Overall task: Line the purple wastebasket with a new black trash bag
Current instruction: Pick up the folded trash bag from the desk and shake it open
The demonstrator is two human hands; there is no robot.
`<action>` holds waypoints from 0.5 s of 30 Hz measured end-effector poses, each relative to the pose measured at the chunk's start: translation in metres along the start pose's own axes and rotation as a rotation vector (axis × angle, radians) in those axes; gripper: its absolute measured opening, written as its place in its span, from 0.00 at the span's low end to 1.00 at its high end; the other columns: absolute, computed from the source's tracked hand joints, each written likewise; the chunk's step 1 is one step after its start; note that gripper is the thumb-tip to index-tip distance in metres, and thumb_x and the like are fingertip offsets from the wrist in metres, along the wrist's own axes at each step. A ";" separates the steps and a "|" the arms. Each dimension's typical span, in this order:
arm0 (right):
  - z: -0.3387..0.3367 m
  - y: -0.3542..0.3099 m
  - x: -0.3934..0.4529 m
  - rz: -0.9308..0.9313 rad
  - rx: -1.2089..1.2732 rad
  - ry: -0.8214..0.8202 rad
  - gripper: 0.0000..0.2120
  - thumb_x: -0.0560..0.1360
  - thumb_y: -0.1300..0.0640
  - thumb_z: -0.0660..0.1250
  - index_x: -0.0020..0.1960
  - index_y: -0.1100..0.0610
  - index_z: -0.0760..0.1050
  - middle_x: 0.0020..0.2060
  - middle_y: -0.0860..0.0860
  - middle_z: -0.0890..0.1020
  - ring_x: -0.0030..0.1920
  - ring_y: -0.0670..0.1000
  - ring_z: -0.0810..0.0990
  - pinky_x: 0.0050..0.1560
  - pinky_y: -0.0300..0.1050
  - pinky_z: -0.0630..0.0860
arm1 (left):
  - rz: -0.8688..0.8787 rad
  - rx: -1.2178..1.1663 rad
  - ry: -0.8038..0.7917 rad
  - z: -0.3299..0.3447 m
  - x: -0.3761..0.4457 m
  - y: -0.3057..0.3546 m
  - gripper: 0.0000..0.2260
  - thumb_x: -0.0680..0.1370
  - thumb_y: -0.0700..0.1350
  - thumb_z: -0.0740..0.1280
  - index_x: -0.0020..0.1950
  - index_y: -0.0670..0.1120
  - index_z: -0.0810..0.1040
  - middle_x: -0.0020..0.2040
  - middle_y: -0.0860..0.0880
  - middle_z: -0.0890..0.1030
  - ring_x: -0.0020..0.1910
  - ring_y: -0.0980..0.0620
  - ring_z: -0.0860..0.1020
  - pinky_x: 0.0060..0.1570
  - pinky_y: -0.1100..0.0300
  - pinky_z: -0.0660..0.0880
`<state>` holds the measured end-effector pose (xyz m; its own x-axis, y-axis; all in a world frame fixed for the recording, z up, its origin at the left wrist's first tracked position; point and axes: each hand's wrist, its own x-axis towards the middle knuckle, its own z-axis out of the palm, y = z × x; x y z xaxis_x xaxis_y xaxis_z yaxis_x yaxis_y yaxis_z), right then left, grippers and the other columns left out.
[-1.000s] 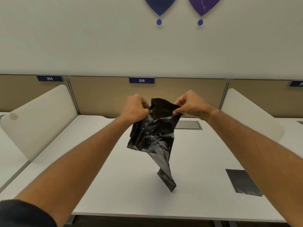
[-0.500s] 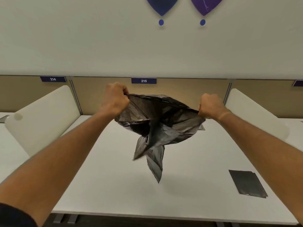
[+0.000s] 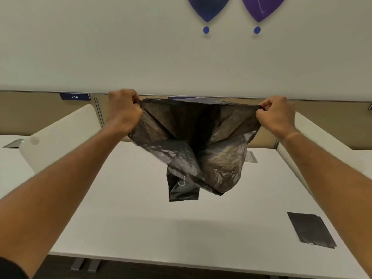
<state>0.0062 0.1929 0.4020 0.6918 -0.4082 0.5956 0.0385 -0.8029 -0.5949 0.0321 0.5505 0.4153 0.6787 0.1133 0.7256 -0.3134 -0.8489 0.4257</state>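
Left hand (image 3: 123, 112) and right hand (image 3: 276, 115) fisted on crinkly, glossy black trash bag (image 3: 193, 150)

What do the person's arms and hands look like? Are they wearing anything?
Both forearms are bare. The left hand and right hand wear no gloves, rings or watch that I can see. A bit of dark sleeve shows at the left arm's upper end.

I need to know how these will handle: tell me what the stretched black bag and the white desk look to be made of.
Black bag: thin plastic film, likely polyethylene; it crinkles, shines grey and lets light through where the left hand and right hand pull it taut.
White desk: smooth matte panel, probably laminate; even colour, soft shadow, no grain.
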 end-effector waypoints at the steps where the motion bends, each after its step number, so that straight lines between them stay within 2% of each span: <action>1: 0.004 -0.002 -0.003 0.008 0.003 -0.079 0.07 0.70 0.65 0.70 0.48 0.60 0.83 0.38 0.54 0.81 0.40 0.51 0.77 0.42 0.38 0.70 | -0.011 -0.005 -0.003 -0.002 0.000 -0.001 0.08 0.75 0.35 0.66 0.50 0.39 0.84 0.46 0.39 0.84 0.43 0.43 0.80 0.45 0.57 0.75; 3: 0.011 -0.002 -0.009 0.027 0.009 -0.213 0.09 0.69 0.67 0.69 0.48 0.62 0.84 0.39 0.56 0.83 0.40 0.52 0.78 0.41 0.40 0.72 | -0.032 -0.008 -0.011 -0.007 -0.001 -0.005 0.08 0.74 0.35 0.66 0.49 0.39 0.84 0.46 0.39 0.84 0.44 0.43 0.80 0.46 0.54 0.78; 6: 0.016 -0.002 -0.015 0.101 -0.034 -0.233 0.08 0.67 0.67 0.68 0.42 0.63 0.85 0.36 0.57 0.83 0.38 0.54 0.79 0.39 0.43 0.75 | -0.046 0.011 -0.026 -0.016 -0.004 -0.017 0.08 0.74 0.35 0.67 0.49 0.39 0.84 0.45 0.38 0.84 0.44 0.42 0.81 0.47 0.52 0.79; 9: 0.025 0.000 -0.023 0.210 -0.130 -0.265 0.05 0.68 0.62 0.67 0.39 0.64 0.80 0.37 0.59 0.81 0.40 0.58 0.79 0.39 0.47 0.77 | -0.080 0.005 -0.007 -0.026 -0.005 -0.026 0.08 0.73 0.36 0.66 0.49 0.39 0.84 0.45 0.39 0.84 0.44 0.43 0.81 0.48 0.55 0.77; 10: 0.029 0.000 -0.028 0.260 -0.083 -0.289 0.05 0.69 0.61 0.67 0.40 0.63 0.78 0.38 0.59 0.80 0.41 0.59 0.79 0.40 0.48 0.78 | -0.087 0.000 -0.001 -0.030 -0.006 -0.028 0.09 0.73 0.36 0.66 0.49 0.39 0.84 0.45 0.39 0.84 0.44 0.43 0.80 0.48 0.56 0.76; 12: 0.036 -0.006 -0.039 0.470 0.220 -0.361 0.05 0.73 0.59 0.64 0.43 0.61 0.75 0.41 0.59 0.79 0.43 0.59 0.80 0.38 0.51 0.81 | -0.089 -0.005 0.006 -0.037 -0.007 -0.032 0.09 0.73 0.36 0.66 0.48 0.40 0.84 0.45 0.39 0.84 0.45 0.42 0.81 0.50 0.55 0.77; 14: 0.042 -0.016 -0.048 0.675 0.474 -0.457 0.03 0.73 0.59 0.63 0.45 0.59 0.74 0.42 0.59 0.80 0.42 0.58 0.80 0.30 0.48 0.80 | -0.095 -0.012 0.015 -0.044 -0.009 -0.035 0.09 0.72 0.36 0.66 0.48 0.40 0.84 0.44 0.40 0.85 0.45 0.42 0.81 0.51 0.52 0.78; 15: 0.047 -0.019 -0.053 0.698 0.475 -0.534 0.03 0.72 0.60 0.67 0.45 0.60 0.75 0.41 0.59 0.81 0.40 0.57 0.81 0.28 0.46 0.79 | -0.098 -0.018 0.017 -0.047 -0.009 -0.036 0.09 0.72 0.36 0.66 0.47 0.40 0.84 0.44 0.40 0.85 0.45 0.43 0.81 0.51 0.52 0.78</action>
<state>0.0026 0.2502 0.3565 0.8985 -0.3795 -0.2207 -0.2964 -0.1535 -0.9426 0.0060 0.6041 0.4187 0.6955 0.2037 0.6891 -0.2585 -0.8238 0.5045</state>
